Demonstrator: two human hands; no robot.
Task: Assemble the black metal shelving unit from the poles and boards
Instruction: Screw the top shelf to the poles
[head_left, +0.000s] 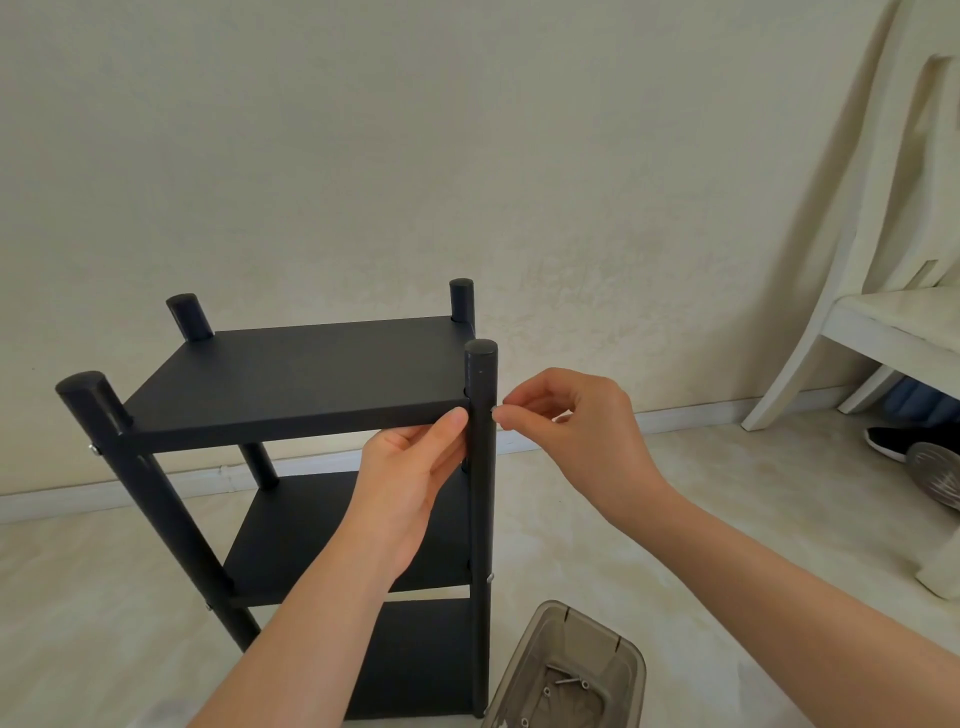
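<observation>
A black shelving unit stands upright on the floor, with its top board (306, 371), a middle board (291, 540) and a lower board (415, 654) between round black poles. My left hand (410, 483) holds the front right corner of the top board from below, thumb on its front edge. My right hand (571, 431) pinches a small screw (494, 414) against the right side of the front right pole (480, 499), level with the top board. A silver screw head (94, 450) shows on the front left pole (156, 509).
A translucent grey plastic box (571, 670) with several loose screws sits on the floor by the unit's right foot. A white chair (883, 291) stands at the right with shoes (914, 447) beneath it. The wall and skirting board run close behind.
</observation>
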